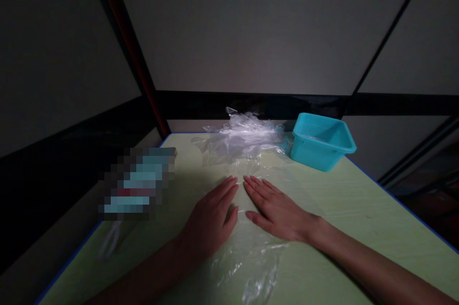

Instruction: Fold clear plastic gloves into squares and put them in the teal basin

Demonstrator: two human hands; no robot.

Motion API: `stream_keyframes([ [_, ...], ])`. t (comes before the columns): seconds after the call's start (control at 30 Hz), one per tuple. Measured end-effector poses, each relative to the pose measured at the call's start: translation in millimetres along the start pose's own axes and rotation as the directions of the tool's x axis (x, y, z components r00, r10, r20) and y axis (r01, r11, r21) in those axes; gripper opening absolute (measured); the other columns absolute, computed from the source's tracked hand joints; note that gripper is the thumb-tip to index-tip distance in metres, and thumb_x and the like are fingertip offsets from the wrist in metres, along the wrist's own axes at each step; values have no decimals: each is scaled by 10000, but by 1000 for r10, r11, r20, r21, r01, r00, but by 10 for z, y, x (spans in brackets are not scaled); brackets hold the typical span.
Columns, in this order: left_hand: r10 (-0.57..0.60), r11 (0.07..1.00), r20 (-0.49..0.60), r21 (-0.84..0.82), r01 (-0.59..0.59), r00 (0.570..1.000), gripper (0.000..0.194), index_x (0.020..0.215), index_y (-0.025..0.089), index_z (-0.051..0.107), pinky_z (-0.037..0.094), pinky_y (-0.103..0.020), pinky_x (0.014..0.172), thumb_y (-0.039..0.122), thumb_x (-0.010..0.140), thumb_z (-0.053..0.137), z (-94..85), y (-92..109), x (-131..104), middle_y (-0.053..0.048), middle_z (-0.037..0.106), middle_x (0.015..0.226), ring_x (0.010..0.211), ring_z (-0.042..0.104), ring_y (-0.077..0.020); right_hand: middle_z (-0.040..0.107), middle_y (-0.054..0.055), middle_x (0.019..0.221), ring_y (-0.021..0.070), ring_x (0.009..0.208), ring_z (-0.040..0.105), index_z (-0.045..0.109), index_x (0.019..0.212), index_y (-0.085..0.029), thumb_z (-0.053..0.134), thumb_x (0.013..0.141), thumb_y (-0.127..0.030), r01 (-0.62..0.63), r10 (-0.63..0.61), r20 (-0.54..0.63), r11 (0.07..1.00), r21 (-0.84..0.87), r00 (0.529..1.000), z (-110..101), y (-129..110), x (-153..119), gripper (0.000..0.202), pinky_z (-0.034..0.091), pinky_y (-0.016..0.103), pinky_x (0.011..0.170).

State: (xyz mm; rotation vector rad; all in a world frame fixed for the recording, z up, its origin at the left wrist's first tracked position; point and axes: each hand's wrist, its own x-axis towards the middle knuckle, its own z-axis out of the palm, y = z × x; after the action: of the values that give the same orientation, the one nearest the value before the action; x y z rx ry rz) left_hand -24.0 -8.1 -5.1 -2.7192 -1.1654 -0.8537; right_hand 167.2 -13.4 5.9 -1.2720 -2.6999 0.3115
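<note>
A clear plastic bag [263, 262] lies spread on the pale green table, running from the front toward the back. On its left part rests my left hand [211, 214], fingers stretched out and thumb slightly apart. My right hand [274, 207] lies flat on the right part, its fingers extended and pointing at the left hand's fingertips. A small gap separates the two hands. Behind them sits a crumpled heap of clear plastic bags [245, 135]. Neither hand is closed around anything.
A turquoise plastic basket [315, 152] stands at the back right, beside the heap. On the left lies a pixelated flat object [143, 180] with a pale loop [109, 243] near it. The table [376, 233] has a blue edge, and dark-banded panels [251, 32] rise behind it.
</note>
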Motion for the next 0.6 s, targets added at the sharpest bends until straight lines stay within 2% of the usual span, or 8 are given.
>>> stream_keyframes([
  [0.1,-3,999,3,41,3,1000,354,1112,93,516,429,-360,925,180,782,419,13,0,-5,-134,522,1201,1126,475,-216,127,158,1416,224,1304,95,170,1363,-52,357,858,-451,15,-17,45,999,35,999,-51,-69,-46,670,141,395,1061],
  [0.2,-26,997,-6,73,27,1000,338,1093,119,536,433,-361,921,206,783,434,25,-10,-12,-117,548,1175,1100,500,-215,188,158,1405,236,1294,158,229,1351,-59,359,857,-452,11,-15,59,998,65,998,-106,-181,-82,645,179,397,1053],
  [0.33,-76,991,6,109,75,997,349,1110,102,528,438,-361,913,220,797,425,44,-42,-2,-129,548,1171,1090,507,-218,341,127,1358,183,1252,290,322,1320,-71,332,884,-326,6,1,-59,992,127,998,-132,-269,-57,505,244,322,1040],
  [0.43,-92,990,39,108,88,995,367,1139,78,503,421,-352,934,212,816,392,67,-67,30,-136,528,1195,1111,488,-208,371,115,1344,164,1240,312,353,1303,-66,298,890,-258,15,11,-167,988,153,986,-91,-219,22,459,247,313,1043],
  [0.5,-89,992,66,98,82,994,378,1167,77,477,400,-348,954,207,830,368,84,-72,59,-134,506,1223,1137,464,-199,361,120,1348,176,1247,300,347,1304,-61,290,888,-239,15,11,-190,990,137,982,-43,-155,77,456,227,350,1052],
  [0.6,-53,997,114,65,45,992,388,1198,85,447,363,-349,987,190,841,335,108,-61,93,-126,462,1269,1180,416,-189,316,134,1367,195,1264,263,305,1323,-52,290,887,-240,18,-2,-160,995,96,987,25,-84,125,474,211,377,1057],
])
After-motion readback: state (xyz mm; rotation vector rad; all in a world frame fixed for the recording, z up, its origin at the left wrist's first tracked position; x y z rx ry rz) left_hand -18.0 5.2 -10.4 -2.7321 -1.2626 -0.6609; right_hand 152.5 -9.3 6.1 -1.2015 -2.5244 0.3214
